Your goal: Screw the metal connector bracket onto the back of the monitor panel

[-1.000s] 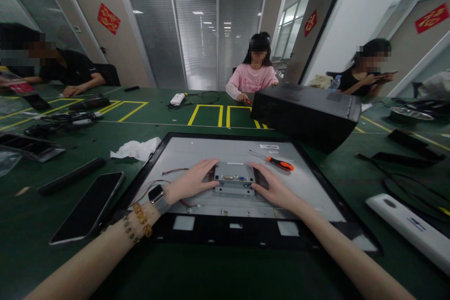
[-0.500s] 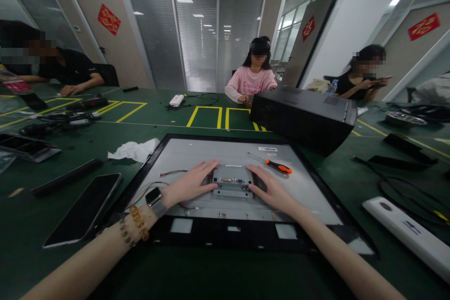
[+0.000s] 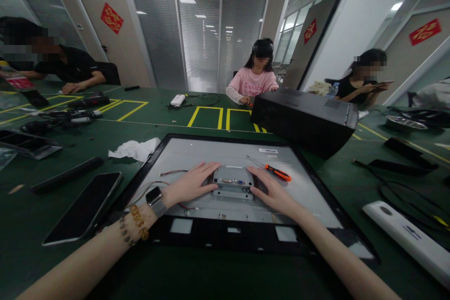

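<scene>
A grey metal port cover with video connectors along its front edge sits on the back of a flat display panel with a black frame. My left hand, wearing a watch, holds the cover's left end, thumb at the front and fingers toward the back. At the right end, my right hand grips it the same way. An orange and black screwdriver lies on the panel beyond my right hand. Thin wires run over the panel by my left hand.
Left of the panel lie a phone, a black bar and crumpled tissue. A large black case stands behind it. A white device and black cables lie to the right. Several people sit around the table.
Both hands stay at the port cover's two ends, with hardly any movement. The whole view has shifted very slightly.
</scene>
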Action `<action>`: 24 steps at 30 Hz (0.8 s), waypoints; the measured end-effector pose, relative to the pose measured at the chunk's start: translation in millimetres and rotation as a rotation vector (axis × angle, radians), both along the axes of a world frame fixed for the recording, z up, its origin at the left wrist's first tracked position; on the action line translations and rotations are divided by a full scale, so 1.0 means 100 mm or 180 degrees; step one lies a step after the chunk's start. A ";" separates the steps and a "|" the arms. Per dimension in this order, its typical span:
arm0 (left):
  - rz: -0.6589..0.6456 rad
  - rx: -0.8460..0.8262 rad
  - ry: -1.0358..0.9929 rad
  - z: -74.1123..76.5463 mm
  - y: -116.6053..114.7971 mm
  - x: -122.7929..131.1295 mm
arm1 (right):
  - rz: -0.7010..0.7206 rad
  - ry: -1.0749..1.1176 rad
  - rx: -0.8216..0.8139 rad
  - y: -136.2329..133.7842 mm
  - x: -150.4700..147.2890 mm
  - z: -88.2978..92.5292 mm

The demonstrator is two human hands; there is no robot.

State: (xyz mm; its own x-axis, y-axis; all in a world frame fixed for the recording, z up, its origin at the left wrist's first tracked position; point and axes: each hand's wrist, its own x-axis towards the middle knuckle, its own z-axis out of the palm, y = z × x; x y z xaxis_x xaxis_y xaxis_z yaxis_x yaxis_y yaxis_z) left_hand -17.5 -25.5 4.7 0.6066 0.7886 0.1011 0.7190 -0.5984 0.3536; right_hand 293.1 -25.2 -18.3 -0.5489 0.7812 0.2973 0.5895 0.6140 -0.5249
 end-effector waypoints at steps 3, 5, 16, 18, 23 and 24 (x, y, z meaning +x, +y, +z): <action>-0.0034 0.0004 -0.0014 0.00 0.00 0.01 | 0.0009 -0.0060 -0.0004 0.00 0.00 0.01; -0.0042 0.0003 -0.0019 0.01 0.00 0.01 | 0.0008 -0.0095 0.0007 -0.01 0.00 0.02; -0.0029 0.0015 -0.0024 0.03 0.00 0.01 | 0.0003 -0.0080 0.0078 -0.01 -0.01 0.01; -0.0040 0.0023 -0.0033 0.02 0.01 0.00 | 0.0002 -0.0080 0.0081 -0.01 -0.01 0.01; -0.0042 0.0028 -0.0049 0.00 0.02 0.00 | -0.0004 -0.0083 0.0110 0.00 0.00 0.02; -0.0036 0.0024 -0.0046 0.00 0.02 0.00 | -0.0004 -0.0090 0.0106 0.00 0.00 0.02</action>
State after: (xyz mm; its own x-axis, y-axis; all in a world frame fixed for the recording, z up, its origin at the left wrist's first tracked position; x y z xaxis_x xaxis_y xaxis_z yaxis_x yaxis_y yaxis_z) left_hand -17.4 -23.7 4.9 0.6138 0.7809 0.1160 0.7070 -0.6091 0.3594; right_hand 293.0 -25.3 -16.4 -0.5567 0.7717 0.3075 0.6046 0.6302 -0.4872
